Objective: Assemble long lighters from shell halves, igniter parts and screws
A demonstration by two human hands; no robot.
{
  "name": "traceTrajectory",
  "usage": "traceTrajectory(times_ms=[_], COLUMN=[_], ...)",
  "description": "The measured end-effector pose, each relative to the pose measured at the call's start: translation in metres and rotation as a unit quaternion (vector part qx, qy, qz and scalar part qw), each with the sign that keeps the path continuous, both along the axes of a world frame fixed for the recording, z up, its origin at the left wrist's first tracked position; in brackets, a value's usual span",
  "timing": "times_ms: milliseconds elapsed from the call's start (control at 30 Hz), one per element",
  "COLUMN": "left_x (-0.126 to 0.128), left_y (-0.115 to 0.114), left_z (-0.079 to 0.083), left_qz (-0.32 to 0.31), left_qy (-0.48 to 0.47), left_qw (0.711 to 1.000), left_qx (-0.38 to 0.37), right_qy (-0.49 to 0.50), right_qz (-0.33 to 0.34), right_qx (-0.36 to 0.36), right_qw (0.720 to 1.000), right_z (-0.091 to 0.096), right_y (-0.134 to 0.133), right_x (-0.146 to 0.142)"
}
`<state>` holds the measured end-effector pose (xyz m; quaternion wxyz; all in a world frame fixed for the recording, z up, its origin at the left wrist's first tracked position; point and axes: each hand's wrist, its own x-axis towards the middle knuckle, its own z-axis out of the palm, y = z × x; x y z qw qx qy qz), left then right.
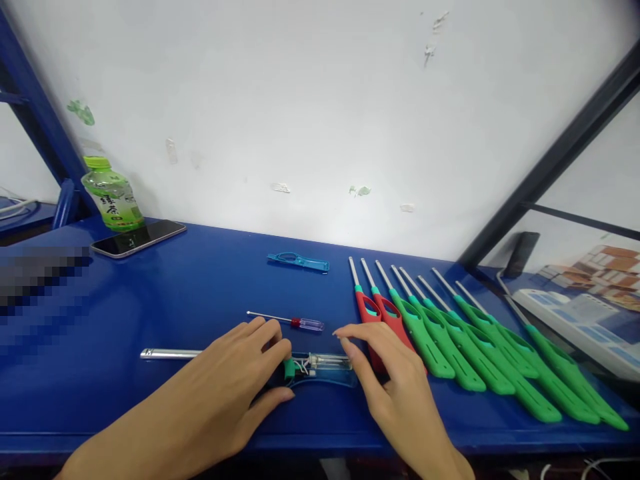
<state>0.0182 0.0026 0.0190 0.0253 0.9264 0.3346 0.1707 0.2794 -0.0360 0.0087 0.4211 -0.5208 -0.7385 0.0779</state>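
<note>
An opened gas lighter (327,363) with a blue see-through handle lies near the table's front edge, its wires, green trigger part and clear tank exposed. Its silver barrel (170,354) points left. My left hand (240,380) is closed over the middle of the lighter, fingers on the far side and thumb on the near side. Over the tank end, my right hand (390,380) holds thumb and index tips close together in a pinch; anything between them is too small to make out. A small screwdriver (305,324) with a purple see-through handle lies just beyond.
A loose blue handle cover (300,261) lies farther back. At right are several green lighters (465,340) and red ones (395,317) in a row. A phone (140,239) and a green-capped bottle (113,197) stand at the back left, by the white wall (300,100).
</note>
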Motion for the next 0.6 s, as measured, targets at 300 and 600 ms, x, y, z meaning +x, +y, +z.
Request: traceTrajectory(times_ms=[300, 600], left_x=[0.0, -0.023], left_y=[0.004, 0.018], left_z=[0.008, 0.025], left_qz=[-0.021, 0.015], left_qy=[-0.039, -0.054], left_qw=[0.999, 0.998], left_qx=[-0.031, 0.013], right_qy=[-0.215, -0.34], right_qz=[0.005, 0.022], right_qx=[-0.012, -0.053], right_qw=[0.976, 0.939], right_z=[0.04, 0.039], right_y=[0.071, 0.176], right_x=[-0.002, -0.015])
